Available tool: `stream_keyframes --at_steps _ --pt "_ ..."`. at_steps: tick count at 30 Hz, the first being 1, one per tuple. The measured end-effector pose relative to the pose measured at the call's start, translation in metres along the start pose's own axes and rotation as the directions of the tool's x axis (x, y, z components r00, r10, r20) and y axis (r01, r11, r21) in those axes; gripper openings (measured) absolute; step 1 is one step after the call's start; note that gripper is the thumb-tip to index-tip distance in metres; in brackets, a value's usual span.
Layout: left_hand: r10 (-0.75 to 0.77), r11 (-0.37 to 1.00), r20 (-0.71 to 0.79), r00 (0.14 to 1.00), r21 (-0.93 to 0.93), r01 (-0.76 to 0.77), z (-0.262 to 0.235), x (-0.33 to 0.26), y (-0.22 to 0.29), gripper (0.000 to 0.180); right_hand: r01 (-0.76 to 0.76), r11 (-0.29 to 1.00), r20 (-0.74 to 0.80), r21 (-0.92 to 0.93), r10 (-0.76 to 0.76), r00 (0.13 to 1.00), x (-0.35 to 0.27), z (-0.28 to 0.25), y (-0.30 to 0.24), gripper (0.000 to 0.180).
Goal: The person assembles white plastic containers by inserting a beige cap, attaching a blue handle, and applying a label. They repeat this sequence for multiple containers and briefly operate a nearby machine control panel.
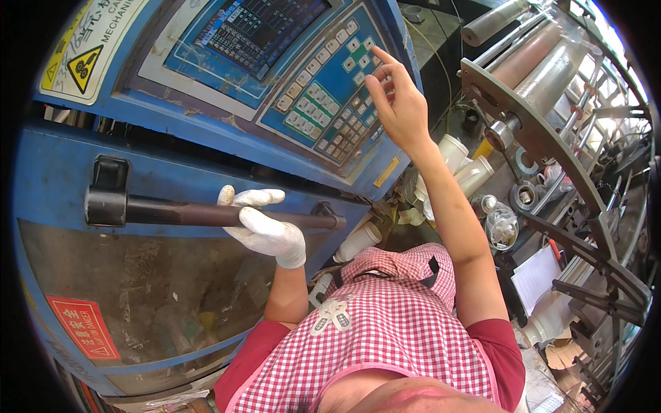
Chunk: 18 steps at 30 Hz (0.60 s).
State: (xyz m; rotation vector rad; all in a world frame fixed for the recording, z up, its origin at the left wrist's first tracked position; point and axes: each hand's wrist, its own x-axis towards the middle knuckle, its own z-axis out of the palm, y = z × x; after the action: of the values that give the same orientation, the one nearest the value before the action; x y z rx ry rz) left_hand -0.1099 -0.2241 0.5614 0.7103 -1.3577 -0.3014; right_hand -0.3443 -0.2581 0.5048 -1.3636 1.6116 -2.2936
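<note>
My left hand (268, 234), in a white glove with a stained fingertip, is loosely hooked around the dark bar handle (179, 212) of a blue machine door (58, 172). The handle passes between its palm and fingers. My bare right hand (401, 103) is raised to the blue control panel (282, 134). Its index finger stretches to the upper right buttons (358, 51), with the thumb apart and the other fingers partly curled. Whether the fingertip presses a button I cannot tell. Left of the keys, a lit screen (258, 34) shows rows of data.
A scratched window (151, 275) fills much of the door, with a red warning label (84, 328) at its lower left. At right stands a metal frame with rollers (551, 76). White containers (475, 172), a paper sheet (537, 279) and loose parts crowd the area beside it.
</note>
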Motion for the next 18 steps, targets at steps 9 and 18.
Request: stream_keyframes --at_steps 9,18 --pt "-0.032 0.996 0.037 0.999 -0.080 0.035 -0.003 -0.002 0.001 0.048 -0.403 0.834 0.357 -0.377 0.532 0.768 -0.224 -0.061 0.047 0.033" --pt "0.067 0.993 0.151 0.986 -0.104 -0.051 -0.004 0.002 -0.014 0.053 -0.162 0.470 0.426 -0.868 0.871 0.246 -0.602 -0.141 0.096 0.033"
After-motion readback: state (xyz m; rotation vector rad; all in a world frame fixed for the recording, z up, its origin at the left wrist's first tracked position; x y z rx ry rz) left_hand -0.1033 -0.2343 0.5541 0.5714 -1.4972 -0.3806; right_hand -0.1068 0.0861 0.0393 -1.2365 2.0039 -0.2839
